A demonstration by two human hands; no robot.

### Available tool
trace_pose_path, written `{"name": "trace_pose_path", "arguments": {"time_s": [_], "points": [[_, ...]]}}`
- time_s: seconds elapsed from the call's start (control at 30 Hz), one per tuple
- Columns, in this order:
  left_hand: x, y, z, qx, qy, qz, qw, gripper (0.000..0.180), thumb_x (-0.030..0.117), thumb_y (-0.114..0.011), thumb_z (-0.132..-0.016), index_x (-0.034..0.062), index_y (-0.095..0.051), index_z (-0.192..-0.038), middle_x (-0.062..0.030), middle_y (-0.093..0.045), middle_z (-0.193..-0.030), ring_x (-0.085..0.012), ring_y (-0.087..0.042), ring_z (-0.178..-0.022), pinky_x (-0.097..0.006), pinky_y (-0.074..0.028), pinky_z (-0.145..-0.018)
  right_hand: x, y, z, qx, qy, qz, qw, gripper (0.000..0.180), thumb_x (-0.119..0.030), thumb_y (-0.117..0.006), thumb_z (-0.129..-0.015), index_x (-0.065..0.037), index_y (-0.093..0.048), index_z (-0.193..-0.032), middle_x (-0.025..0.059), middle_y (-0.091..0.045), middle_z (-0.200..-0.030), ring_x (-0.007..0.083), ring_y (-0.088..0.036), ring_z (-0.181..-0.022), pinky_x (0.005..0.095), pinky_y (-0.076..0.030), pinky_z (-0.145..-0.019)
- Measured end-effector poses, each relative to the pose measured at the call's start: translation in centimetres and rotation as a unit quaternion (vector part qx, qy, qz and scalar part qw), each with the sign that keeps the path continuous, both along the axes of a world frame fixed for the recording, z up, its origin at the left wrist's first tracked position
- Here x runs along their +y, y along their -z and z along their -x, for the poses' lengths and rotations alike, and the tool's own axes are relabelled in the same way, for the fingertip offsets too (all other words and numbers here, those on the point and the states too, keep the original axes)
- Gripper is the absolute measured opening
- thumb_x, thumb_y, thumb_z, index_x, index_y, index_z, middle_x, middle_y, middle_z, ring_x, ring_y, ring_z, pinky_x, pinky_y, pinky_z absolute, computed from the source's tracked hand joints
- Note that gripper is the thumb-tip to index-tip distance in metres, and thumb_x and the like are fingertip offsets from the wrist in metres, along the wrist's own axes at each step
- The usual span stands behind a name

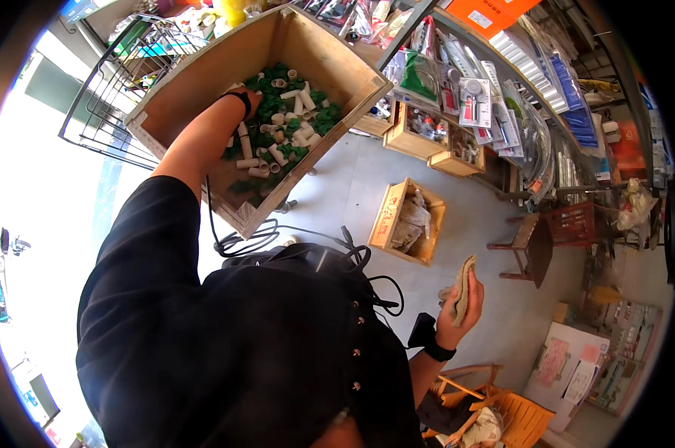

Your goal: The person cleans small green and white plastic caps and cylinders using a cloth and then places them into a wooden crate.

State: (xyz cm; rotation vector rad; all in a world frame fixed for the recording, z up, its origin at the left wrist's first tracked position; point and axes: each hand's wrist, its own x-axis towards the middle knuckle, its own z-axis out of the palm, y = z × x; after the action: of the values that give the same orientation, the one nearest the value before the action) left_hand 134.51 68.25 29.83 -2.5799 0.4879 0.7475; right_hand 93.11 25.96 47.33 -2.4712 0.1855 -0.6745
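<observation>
Over on the far left there's a black wire rack (pixel 113 112), and just beside it the big wooden box (pixel 319 60), tilted in view and open at the top. That's where the white pipe pieces (pixel 307 100) are, all jumbled up with green pieces (pixel 326 118).

– ok cool, so what's the left hand (pixel 252 100) up to?

– It's reached down inside the box, right at the far side of the pile, black band (pixel 242 105) on the wrist. Fingers are mostly hidden tbh, so I can't tell if they're gripping anything or just touching the pieces.

– And going right from there?

– Black cables (pixel 257 239) loop below the box, near the person's dark shirt (pixel 225 343). Then a smaller wooden crate (pixel 384 218) on the floor with crumpled pale cloth (pixel 411 225) in it. Beyond that, some wooden drawers (pixel 410 136) full of small parts.

– Right hand (pixel 468 305)?

– Well apart from the box, out to the right of the crate. Fingers are closed around a folded tan cloth (pixel 464 287), could be a glove, hard to say. Further right stands a brown wooden chair (pixel 533 250).
</observation>
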Motion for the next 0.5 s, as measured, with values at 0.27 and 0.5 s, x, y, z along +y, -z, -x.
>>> {"name": "trace_pose_path", "arguments": {"time_s": [0.27,0.5], "points": [[-0.7,0.4,0.1,0.036,-0.032,-0.061,0.997,0.046,0.013,-0.064,-0.076,0.0053,-0.056,-0.121,-0.0190,-0.056,-0.120,-0.0311,-0.057,-0.107,-0.039,-0.049,-0.087,-1.8,-0.5,1.6,-0.002,0.002,0.020,1.000,0.042,0.006,-0.052,-0.079,0.001,-0.055,-0.121,0.0146,-0.057,-0.104,0.0242,-0.057,-0.088,0.0311,-0.046,-0.079],[-0.8,0.5,1.6,-0.050,0.014,-0.065,0.997,0.032,0.021,-0.064,-0.076,0.0072,-0.069,-0.104,-0.0141,-0.060,-0.117,-0.0305,-0.058,-0.106,-0.040,-0.047,-0.090,-3.7,-0.5,3.9,-0.014,0.036,0.008,0.999,0.040,0.004,-0.051,-0.081,0.002,-0.054,-0.121,0.0140,-0.056,-0.103,0.0226,-0.056,-0.084,0.0306,-0.046,-0.076]]}}
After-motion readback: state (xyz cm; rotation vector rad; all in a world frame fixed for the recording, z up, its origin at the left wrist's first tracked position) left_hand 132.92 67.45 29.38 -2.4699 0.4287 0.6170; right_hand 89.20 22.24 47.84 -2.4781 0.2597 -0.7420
